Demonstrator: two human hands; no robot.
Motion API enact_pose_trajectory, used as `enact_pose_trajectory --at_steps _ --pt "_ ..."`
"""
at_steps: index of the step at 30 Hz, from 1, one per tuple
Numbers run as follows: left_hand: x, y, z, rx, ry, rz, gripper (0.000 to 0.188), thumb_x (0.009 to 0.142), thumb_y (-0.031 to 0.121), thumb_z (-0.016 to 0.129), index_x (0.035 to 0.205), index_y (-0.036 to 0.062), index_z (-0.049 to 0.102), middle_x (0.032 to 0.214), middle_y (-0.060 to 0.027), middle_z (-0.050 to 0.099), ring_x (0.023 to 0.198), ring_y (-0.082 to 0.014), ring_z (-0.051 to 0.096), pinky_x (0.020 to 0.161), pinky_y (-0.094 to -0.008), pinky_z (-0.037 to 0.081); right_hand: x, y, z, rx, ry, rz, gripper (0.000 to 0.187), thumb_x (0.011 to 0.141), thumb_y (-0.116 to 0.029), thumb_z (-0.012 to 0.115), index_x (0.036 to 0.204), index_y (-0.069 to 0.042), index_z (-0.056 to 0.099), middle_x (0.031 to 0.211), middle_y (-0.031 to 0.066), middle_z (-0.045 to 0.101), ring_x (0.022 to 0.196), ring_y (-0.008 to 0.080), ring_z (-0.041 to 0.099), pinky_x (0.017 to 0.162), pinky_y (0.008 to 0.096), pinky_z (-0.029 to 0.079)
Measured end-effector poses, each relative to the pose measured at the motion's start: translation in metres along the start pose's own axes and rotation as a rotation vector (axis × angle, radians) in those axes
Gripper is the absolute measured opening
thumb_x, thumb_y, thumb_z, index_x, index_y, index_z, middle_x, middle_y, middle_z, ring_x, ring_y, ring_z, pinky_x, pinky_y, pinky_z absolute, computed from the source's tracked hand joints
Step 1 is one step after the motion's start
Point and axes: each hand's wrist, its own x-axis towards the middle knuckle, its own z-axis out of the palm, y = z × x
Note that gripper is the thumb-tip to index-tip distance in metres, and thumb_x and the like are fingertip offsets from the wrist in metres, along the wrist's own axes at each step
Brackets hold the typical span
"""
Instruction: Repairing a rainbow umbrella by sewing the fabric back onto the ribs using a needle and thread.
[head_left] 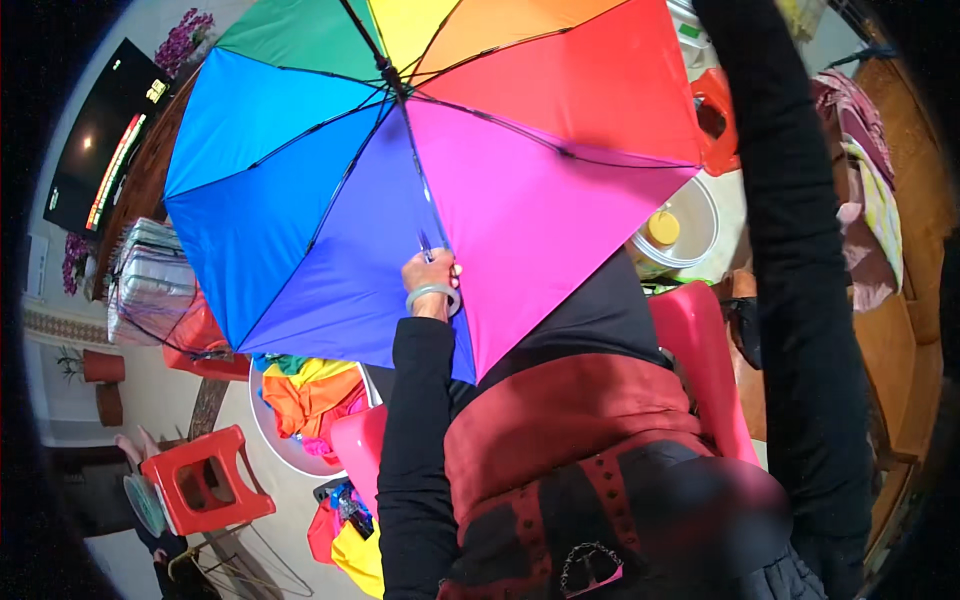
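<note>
A wide-open rainbow umbrella point(560, 210) fills the upper middle, its inner side with dark ribs and central hub facing me. My left hand point(430, 272), with a pale bangle at the wrist, is closed around a thin shiny rod running down from the hub. Whether that rod is the shaft or a rib, I cannot tell. The blue, violet and pink panels spread around this hand, and the pink one reaches over my dark-clothed lap. My right arm point(800, 200), in a black sleeve, stretches up past the umbrella's right side; its hand is out of the picture.
At left, a white basin point(258, 412) holds colourful fabric point(310, 400), with more fabric point(355, 560) below it. A red stool point(222, 440) and a wrapped bundle point(150, 280) stand farther left. Right of the umbrella are a white bucket point(708, 225) and a pink chair point(705, 360).
</note>
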Motion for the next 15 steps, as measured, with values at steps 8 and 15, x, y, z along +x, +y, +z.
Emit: enact_pose_trajectory --at_steps 8,15 --pt "0.0 0.002 0.002 -0.13 0.02 -0.073 0.006 0.079 0.004 0.052 0.077 -0.0012 0.053 0.057 -0.0083 0.054 0.039 -0.012 0.046 0.032 -0.0228 0.035 -0.164 0.129 0.174 0.016 -0.495 0.551 0.015 0.081 -0.013 0.046 0.076 -0.001 0.055 0.058 0.0075 0.055 0.045 0.0133 0.053 0.043 0.0297 0.045" --pt "0.003 0.003 -0.003 -0.133 -0.04 -0.11 0.007 0.081 0.005 0.05 0.079 -0.0018 0.053 0.057 -0.0079 0.054 0.039 -0.0122 0.048 0.034 -0.0226 0.037 -0.237 0.144 0.225 -0.389 -0.515 0.383 0.011 0.072 -0.008 0.048 0.069 -0.001 0.056 0.06 0.0164 0.056 0.054 0.0277 0.058 0.051 0.0392 0.047"
